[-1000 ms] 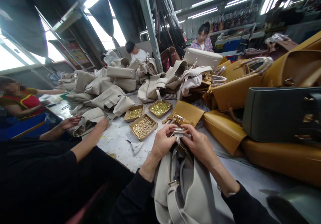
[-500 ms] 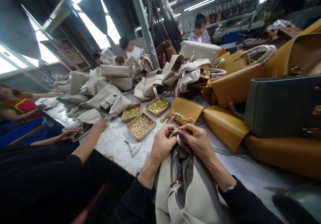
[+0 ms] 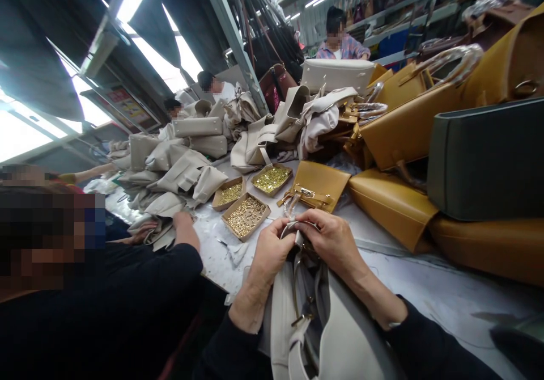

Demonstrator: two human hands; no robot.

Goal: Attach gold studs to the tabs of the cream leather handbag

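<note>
A pale grey handbag [image 3: 351, 334] stands close to me at the near edge of the table, its mouth open and a zip and metal fittings showing inside. My left hand [image 3: 272, 249] pinches the far end of its top edge, where a light strap curves up between my fingers. Right beside it, my right hand [image 3: 327, 235] is closed on the same strap, thumb and fingers together. Just beyond my fingertips lies a mustard handbag [image 3: 325, 178] with a metal clasp. Whatever small part sits under my fingertips is hidden.
Three cardboard trays hold small gold hardware; the nearest tray [image 3: 245, 216] has gold studs. Grey bags [image 3: 182, 167] pile up at the back left, mustard bags [image 3: 395, 207] and a dark green bag [image 3: 488, 161] at the right. A co-worker [image 3: 140, 289] in black leans in from the left.
The co-worker on the left has leaned forward, head now in view. My hands stay at the bag's top edge, and the strap between them now shows as a raised loop. The view has shifted slightly.
</note>
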